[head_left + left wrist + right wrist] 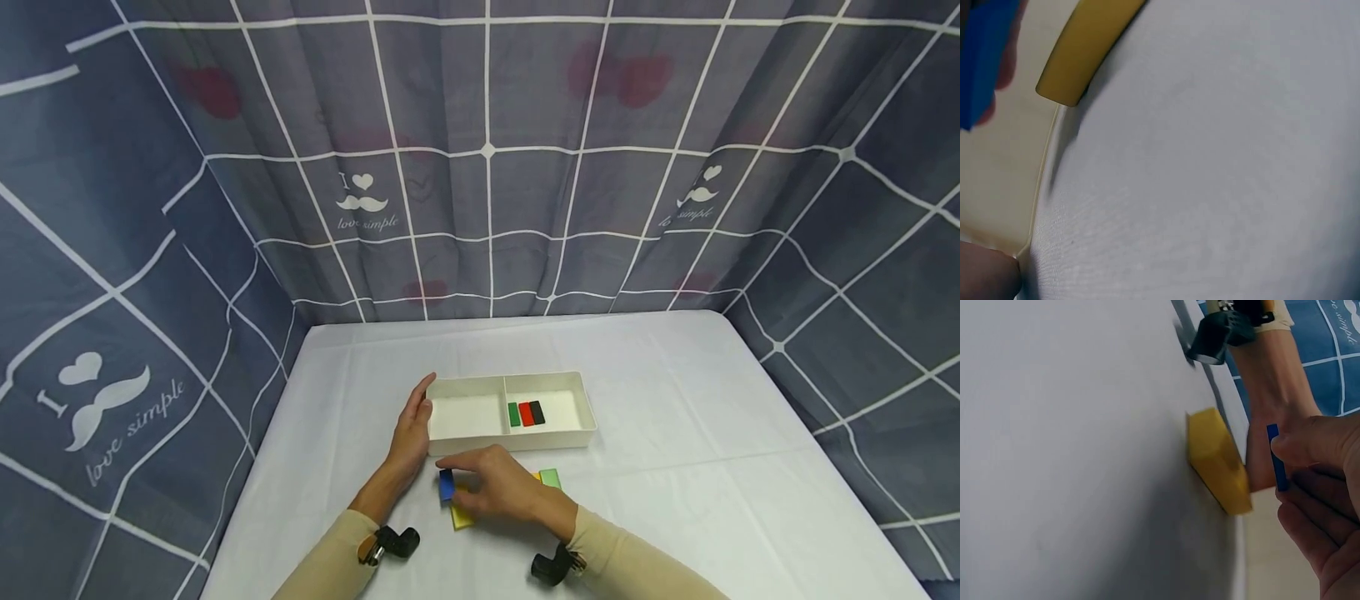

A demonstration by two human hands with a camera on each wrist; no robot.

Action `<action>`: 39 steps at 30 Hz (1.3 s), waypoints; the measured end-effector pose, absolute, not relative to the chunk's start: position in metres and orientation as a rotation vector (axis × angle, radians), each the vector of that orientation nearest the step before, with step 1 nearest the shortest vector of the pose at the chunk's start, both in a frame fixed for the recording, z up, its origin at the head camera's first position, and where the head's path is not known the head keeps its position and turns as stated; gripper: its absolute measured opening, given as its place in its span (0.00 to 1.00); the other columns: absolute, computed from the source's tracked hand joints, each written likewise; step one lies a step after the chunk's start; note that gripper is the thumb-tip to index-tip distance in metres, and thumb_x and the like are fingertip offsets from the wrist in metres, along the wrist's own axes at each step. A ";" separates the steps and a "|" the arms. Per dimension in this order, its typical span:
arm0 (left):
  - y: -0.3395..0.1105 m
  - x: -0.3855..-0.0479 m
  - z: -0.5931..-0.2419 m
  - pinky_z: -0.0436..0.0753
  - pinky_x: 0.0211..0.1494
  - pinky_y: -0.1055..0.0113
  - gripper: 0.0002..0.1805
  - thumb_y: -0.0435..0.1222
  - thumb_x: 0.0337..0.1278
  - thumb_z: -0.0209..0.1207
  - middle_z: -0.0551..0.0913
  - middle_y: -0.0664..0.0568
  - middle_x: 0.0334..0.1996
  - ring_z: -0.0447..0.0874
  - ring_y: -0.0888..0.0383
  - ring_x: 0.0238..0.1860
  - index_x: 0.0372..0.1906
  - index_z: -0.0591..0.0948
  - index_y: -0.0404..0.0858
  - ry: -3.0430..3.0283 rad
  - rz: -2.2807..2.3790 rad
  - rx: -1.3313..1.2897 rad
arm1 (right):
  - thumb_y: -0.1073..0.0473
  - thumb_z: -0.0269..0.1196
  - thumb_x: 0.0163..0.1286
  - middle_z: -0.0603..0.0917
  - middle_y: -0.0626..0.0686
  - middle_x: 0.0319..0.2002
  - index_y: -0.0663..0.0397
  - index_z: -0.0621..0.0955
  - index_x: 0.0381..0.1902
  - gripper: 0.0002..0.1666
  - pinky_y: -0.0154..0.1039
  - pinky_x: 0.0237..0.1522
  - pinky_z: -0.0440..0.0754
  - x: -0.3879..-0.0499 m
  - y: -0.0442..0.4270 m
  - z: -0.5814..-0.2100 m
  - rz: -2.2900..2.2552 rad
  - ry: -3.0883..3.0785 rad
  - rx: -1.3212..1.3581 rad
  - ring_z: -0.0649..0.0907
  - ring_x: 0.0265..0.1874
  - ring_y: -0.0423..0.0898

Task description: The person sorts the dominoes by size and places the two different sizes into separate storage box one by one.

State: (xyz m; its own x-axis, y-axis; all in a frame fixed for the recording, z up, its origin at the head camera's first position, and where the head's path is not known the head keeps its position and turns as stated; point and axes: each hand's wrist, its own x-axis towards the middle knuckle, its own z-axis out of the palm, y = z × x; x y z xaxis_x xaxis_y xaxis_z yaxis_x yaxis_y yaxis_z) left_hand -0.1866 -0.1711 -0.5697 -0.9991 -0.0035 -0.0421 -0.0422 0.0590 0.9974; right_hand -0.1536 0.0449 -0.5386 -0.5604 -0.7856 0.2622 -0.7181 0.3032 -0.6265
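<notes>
My right hand [498, 485] pinches a blue block [446, 484] between thumb and fingers, just in front of the white two-compartment box [510, 443]. The right wrist view shows that blue block [1277, 457] edge-on at the thumb tip. Below it on the cloth lies a yellow block [462, 517], also visible in the right wrist view [1216, 461] and the left wrist view [1082, 53]. My left hand [408, 437] rests against the box's left end, fingers along its outer wall. Green [513, 414], red [526, 414] and black [537, 412] blocks lie in the right compartment.
A light green block [551, 478] lies on the white cloth [660, 467] in front of the box, beside another yellow piece [536, 476] partly hidden by my right hand. A dark checked curtain [450, 200] surrounds the table at the back and sides.
</notes>
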 end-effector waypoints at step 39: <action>-0.170 -0.188 -0.573 0.47 0.92 0.40 0.28 0.40 0.94 0.36 0.52 0.50 0.90 0.44 0.44 0.91 0.88 0.61 0.58 2.327 2.113 0.007 | 0.64 0.77 0.69 0.91 0.51 0.63 0.58 0.86 0.68 0.30 0.48 0.60 0.91 -0.209 0.134 -0.478 -1.007 2.613 -1.334 0.92 0.57 0.51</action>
